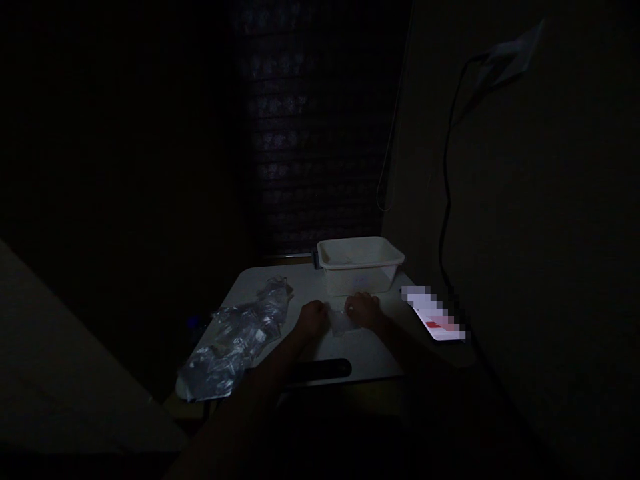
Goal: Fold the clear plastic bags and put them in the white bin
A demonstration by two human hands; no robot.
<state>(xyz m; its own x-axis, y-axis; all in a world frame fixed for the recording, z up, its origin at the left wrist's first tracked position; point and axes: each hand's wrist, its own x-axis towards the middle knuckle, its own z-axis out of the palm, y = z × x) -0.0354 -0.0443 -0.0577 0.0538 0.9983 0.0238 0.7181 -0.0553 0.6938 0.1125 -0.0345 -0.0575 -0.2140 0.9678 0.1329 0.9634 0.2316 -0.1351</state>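
In the dim light a small clear plastic bag lies flat on the white table between my two hands. My left hand is closed at the bag's left upper edge, its fingers curled in. At the right upper edge, the curled fingers of my right hand pinch the bag. Whether anything is inside the bag is too dark to tell. Just beyond my hands stands a white plastic basin. Left of my left hand spreads a heap of crinkled clear plastic bags.
The white folding table has a dark handle slot near its front edge. A lit phone lies at the right, by a black cable running up to a wall outlet. Dark blinds hang behind.
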